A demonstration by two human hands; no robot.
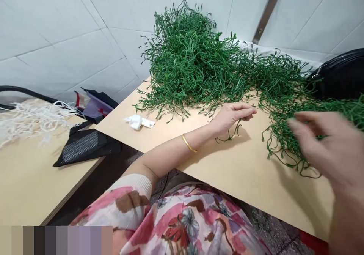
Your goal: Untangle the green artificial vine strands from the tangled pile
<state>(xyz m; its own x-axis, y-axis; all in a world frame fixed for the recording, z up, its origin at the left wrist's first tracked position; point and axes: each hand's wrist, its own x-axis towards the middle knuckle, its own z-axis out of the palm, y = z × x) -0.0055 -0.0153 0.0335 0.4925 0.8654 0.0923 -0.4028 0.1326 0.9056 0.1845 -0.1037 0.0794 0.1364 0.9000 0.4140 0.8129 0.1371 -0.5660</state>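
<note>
Left hand (231, 116) pinches a thin green plastic sprig (229, 138) mid-table, near the heap of green plastic stems (193, 65). Right hand (327, 148), blurred, fingers spread by the right-side strands. I'd say pinch lightly and lift straight, less snagging.

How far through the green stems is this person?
Early, it seems: no set-aside batch shows on the table. The left hand pinches one green sprig; the right hand, blurred, hovers open by the loose stems. The big heap looks untouched.
</note>
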